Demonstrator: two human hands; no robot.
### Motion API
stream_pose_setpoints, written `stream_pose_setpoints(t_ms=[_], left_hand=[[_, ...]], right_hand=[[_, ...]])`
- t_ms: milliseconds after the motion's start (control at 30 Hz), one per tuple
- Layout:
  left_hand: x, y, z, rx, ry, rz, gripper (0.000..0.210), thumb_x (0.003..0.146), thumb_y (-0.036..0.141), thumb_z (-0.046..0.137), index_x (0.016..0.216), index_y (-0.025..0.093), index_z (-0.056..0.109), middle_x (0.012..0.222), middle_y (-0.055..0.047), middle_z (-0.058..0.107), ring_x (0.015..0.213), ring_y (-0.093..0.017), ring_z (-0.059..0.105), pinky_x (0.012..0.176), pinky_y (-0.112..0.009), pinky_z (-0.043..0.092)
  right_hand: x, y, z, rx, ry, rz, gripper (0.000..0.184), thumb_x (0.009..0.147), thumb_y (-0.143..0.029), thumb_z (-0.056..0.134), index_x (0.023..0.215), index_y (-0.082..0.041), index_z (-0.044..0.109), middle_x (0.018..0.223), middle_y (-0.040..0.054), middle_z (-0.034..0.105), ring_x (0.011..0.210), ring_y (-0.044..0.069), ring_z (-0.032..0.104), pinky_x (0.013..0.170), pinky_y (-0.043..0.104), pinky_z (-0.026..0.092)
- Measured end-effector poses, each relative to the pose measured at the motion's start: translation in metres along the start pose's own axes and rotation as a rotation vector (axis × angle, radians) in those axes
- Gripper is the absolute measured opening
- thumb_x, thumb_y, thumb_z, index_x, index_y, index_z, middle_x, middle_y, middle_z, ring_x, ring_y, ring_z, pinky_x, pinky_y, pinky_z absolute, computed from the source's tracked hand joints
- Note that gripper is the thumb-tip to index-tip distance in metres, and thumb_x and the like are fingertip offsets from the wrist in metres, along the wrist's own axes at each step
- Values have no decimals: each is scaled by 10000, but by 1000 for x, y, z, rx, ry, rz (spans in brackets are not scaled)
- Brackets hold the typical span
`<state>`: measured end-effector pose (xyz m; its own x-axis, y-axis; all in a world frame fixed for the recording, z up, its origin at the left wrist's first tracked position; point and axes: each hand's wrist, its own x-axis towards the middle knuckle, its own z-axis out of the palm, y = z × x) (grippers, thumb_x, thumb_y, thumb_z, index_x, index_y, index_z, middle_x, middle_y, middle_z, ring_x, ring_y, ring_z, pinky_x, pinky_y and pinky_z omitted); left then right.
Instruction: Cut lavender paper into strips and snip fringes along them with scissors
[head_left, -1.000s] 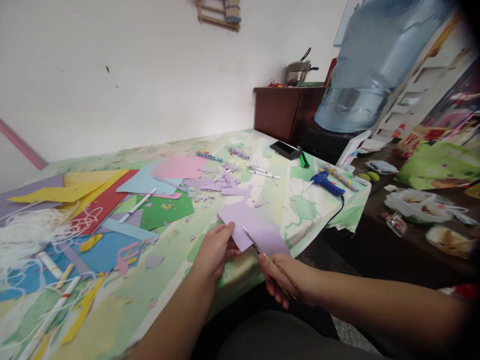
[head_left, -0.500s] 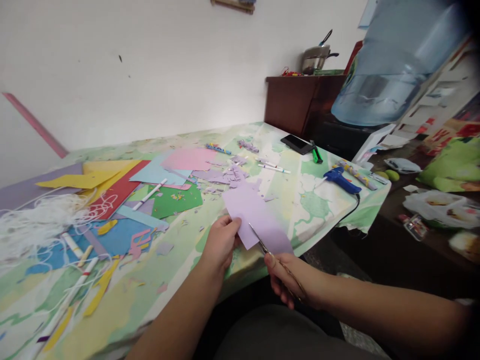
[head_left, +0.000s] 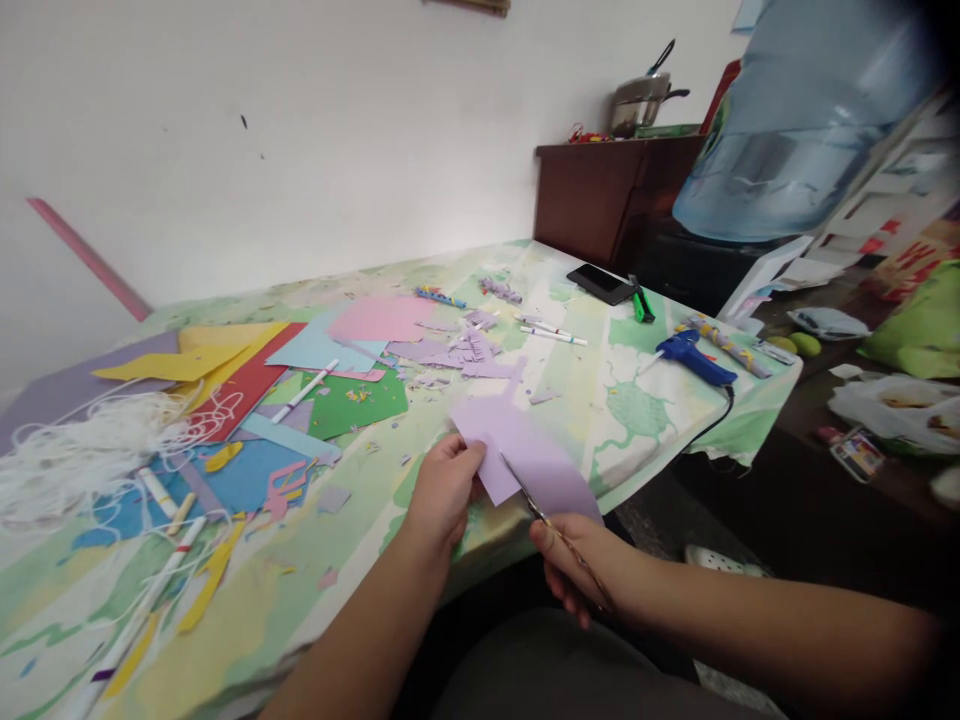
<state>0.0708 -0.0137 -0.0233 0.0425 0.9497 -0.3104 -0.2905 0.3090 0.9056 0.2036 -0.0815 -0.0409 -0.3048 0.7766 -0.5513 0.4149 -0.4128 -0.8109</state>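
Within the left grip (head_left: 442, 490), lilac paper (head_left: 532, 450) is being pinched over the near edge of the counter (head_left: 360, 560) (head view); within the right grip (head_left: 574, 565), scissors (head_left: 534, 505) are being held. Cutting, apparently unfinished, is being done; scraps (head_left: 480, 358) are being shown beyond.

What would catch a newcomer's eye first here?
Probably the scissors in the right hand, at the purple paper the left hand holds near the table's front edge. To the left, tangled white string lies partly over colored paper; at upper right stands a bluish water bottle.
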Motion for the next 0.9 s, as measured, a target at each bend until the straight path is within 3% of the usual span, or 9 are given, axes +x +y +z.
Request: stream_pose_setpoints(t_ms=[233,467,667,900], left_hand=[[2,7,1,-8,34,-66,191,613,229,523,792,171,489,571,8,554,470,-103,518,446,-238,426],[4,3,-2,-45,17,-32,222,602,148,522,821,165,496,679,-17,576,539,-111,542,510,-247,439],[2,2,-2,-53,-17,-15,203,594,127,524,794,153,507,699,-23,587,580,-125,551,539,-258,441],[-3,3,-1,-73,-78,9,267,612,191,549,873,163,498,719,-24,600,608,-131,557,557,-259,434]], right_hand=[[-10,-3,4,28,-9,61,404,703,-563,257,651,-173,349,442,-60,389,298,40,359,261,154,292],[-12,11,12,36,-37,141,359,710,-533,293,681,-178,343,427,-75,377,297,33,341,257,137,267],[-6,26,13,92,-49,81,408,664,-587,313,661,-180,341,446,-66,387,309,39,354,256,147,278],[-4,24,11,145,-77,98,404,650,-580,354,667,-177,350,439,-64,396,307,38,354,259,146,279]])
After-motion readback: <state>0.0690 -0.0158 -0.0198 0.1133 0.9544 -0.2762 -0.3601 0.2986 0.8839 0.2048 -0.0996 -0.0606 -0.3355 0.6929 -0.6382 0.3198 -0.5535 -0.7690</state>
